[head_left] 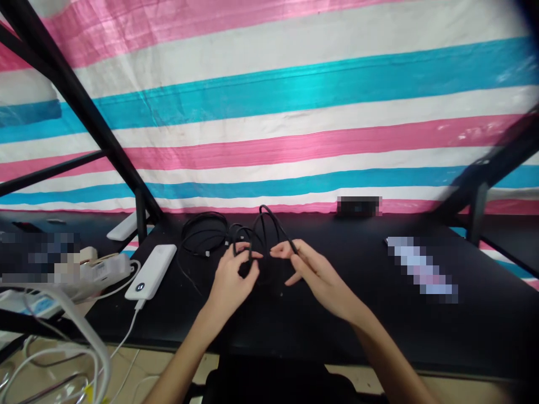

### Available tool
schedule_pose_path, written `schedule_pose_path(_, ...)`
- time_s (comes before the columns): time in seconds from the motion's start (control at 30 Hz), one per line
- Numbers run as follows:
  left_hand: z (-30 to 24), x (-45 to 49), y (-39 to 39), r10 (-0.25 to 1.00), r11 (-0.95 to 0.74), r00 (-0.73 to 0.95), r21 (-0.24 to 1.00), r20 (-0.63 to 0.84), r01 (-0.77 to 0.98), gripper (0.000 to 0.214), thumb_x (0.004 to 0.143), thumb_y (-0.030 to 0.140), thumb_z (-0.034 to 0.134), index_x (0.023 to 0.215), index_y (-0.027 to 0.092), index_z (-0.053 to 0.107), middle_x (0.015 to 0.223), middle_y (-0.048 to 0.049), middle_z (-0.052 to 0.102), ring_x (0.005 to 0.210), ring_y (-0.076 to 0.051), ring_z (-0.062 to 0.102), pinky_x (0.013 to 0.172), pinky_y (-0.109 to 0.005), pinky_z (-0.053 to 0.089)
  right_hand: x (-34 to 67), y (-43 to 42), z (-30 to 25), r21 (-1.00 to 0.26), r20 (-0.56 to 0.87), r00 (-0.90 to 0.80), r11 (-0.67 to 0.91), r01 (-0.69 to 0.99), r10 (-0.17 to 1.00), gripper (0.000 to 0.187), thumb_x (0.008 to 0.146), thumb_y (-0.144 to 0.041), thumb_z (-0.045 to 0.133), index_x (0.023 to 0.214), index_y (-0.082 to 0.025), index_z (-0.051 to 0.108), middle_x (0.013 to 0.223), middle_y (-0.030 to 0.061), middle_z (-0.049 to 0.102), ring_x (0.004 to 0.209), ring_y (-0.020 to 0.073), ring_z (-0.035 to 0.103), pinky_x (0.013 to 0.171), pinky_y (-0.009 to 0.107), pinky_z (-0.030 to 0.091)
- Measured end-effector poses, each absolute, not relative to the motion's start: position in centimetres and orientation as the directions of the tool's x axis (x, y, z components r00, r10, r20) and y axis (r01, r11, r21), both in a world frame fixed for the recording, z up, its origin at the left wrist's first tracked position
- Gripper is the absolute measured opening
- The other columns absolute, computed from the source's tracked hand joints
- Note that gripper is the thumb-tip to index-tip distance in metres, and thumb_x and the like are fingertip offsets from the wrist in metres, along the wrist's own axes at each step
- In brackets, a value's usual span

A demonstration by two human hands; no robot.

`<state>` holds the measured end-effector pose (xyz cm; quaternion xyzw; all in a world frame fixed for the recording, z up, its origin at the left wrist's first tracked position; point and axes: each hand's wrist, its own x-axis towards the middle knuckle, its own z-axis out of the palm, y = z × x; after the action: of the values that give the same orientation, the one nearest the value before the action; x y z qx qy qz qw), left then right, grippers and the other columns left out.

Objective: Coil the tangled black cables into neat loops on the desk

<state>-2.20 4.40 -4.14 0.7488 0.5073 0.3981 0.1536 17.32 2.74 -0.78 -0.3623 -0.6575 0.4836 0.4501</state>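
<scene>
A black cable [264, 224] runs in upright loops between my two hands, above the black table. My left hand [236, 275] is closed around several loops of it, with the thumb and forefinger near each other. On the right, my right hand [315, 275] grips a strand of the same cable between thumb and forefinger, its other fingers loosely curled. Behind my left hand lies a second coiled black cable [204, 216], with a light-coloured connector [207, 253] at its near side. Where the strands cross inside my left hand is partly hidden by the fingers.
Left of my hands lies a white power bank [151, 272] with a white cable plugged in. Power strips [105, 272] and white cords crowd the far left. A blurred-out flat item [421, 266] is on the right, a dark box [359, 206] behind. Black metal struts [84, 112] flank the table [421, 331].
</scene>
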Motion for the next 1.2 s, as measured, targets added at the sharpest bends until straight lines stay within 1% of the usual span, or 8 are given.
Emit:
schedule_pose_path(0.2, -1.0, -7.1, 5.1, 0.717, -0.357, -0.150, 0.543, 0.681, 0.760, 0.023, 0.079, 0.017, 0.045, 0.077, 0.020, 0.068, 0.117, -0.0109, 0.055, 0.115, -0.031, 0.051, 0.101, -0.051, 0.037, 22.3, 4.6, -0.9, -0.985, 0.135, 0.149, 0.149, -0.088, 0.980, 0.033, 0.085, -0.053, 0.052, 0.097, -0.022, 0.051, 0.098, 0.0053, 0.060, 0.075, 0.0194, 0.070, 0.034, 0.018, 0.050)
schedule_pose_path(0.33, 2.2, -11.1, 6.6, 0.783, -0.399, -0.429, 0.893, 0.450, 0.209, 0.004, 0.069, 0.018, 0.054, 0.067, 0.020, 0.057, 0.093, -0.0015, 0.063, 0.086, -0.022, 0.065, 0.080, -0.038, 0.053, 26.3, 4.5, -0.6, -0.984, 0.105, 0.385, 0.152, -0.093, 0.917, 0.033, 0.078, -0.052, 0.062, 0.092, -0.023, 0.058, 0.094, 0.0024, 0.061, 0.065, 0.0144, 0.068, 0.033, 0.016, 0.049)
schedule_pose_path(0.5, 3.8, -15.5, 7.9, 0.763, -0.394, -0.610, 0.902, 0.216, -0.173, 0.020, 0.049, 0.004, 0.056, 0.064, 0.018, 0.056, 0.077, 0.0039, 0.063, 0.077, -0.013, 0.064, 0.056, -0.018, 0.051, 31.5, 3.0, 0.2, -0.987, 0.096, 0.551, 0.151, -0.055, 0.829, 0.023, 0.077, -0.046, 0.066, 0.085, -0.024, 0.065, 0.101, 0.0085, 0.060, 0.066, 0.0171, 0.066, 0.034, 0.018, 0.050)
schedule_pose_path(0.77, 4.5, -15.8, 6.1, 0.560, -0.543, -0.706, 0.836, 0.433, 0.081, 0.020, 0.058, 0.006, 0.060, 0.065, 0.024, 0.061, 0.065, 0.0068, 0.058, 0.069, -0.012, 0.057, 0.045, -0.022, 0.043, 34.8, 1.1, -0.2, -0.989, 0.138, 0.604, 0.075, 0.129, 0.785, 0.022, 0.075, -0.049, 0.067, 0.074, -0.027, 0.069, 0.100, 0.0095, 0.063, 0.064, 0.0194, 0.064, 0.035, 0.022, 0.049)
schedule_pose_path(0.97, 7.1, -8.1, 5.5, 0.687, -0.674, -0.294, 0.734, 0.665, 0.083, 0.021, 0.066, 0.004, 0.057, 0.067, 0.021, 0.068, 0.076, -0.0012, 0.054, 0.074, -0.013, 0.054, 0.045, -0.020, 0.042, 29.2, 3.9, -0.4, -0.894, 0.244, 0.302, 0.093, 0.438, 0.922, 0.050, 0.080, -0.058, 0.055, 0.112, -0.020, 0.065, 0.087, 0.0101, 0.065, 0.060, 0.0214, 0.064, 0.033, 0.025, 0.044)
schedule_pose_path(1.03, 7.8, -5.8, 5.5, 0.629, -0.744, -0.201, 0.656, 0.751, 0.128, 0.022, 0.070, 0.003, 0.056, 0.070, 0.021, 0.069, 0.082, -0.0018, 0.054, 0.076, -0.013, 0.054, 0.046, -0.019, 0.043, 26.5, 4.9, 0.1, -0.805, 0.386, 0.242, 0.197, 0.560, 0.890, 0.056, 0.081, -0.055, 0.055, 0.124, -0.018, 0.057, 0.105, 0.0147, 0.064, 0.091, 0.0295, 0.065, 0.064, 0.042, 0.057)
schedule_pose_path(1.1, 8.4, -3.7, 5.1, 0.600, -0.780, -0.043, 0.596, 0.799, 0.190, 0.021, 0.075, 0.005, 0.055, 0.072, 0.020, 0.069, 0.089, -0.0023, 0.055, 0.081, -0.014, 0.056, 0.051, -0.020, 0.046, 23.6, 5.3, 0.8, -0.654, 0.535, 0.099, 0.338, 0.677, 0.839, 0.073, 0.075, -0.051, 0.065, 0.137, -0.018, 0.044, 0.133, 0.0182, 0.048, 0.126, 0.0356, 0.044, 0.099, 0.057, 0.040)
schedule_pose_path(1.2, 8.7, -1.0, 3.7, 0.618, -0.779, 0.188, 0.563, 0.763, 0.275, 0.023, 0.077, 0.004, 0.051, 0.072, 0.021, 0.066, 0.092, -0.0032, 0.056, 0.089, -0.017, 0.057, 0.072, -0.029, 0.051, 19.8, 4.8, 1.3, -0.661, 0.514, -0.082, 0.455, 0.597, 0.854, 0.088, 0.074, -0.047, 0.069, 0.147, -0.024, 0.025, 0.144, 0.0157, 0.036, 0.135, 0.0345, 0.032, 0.108, 0.058, 0.027)
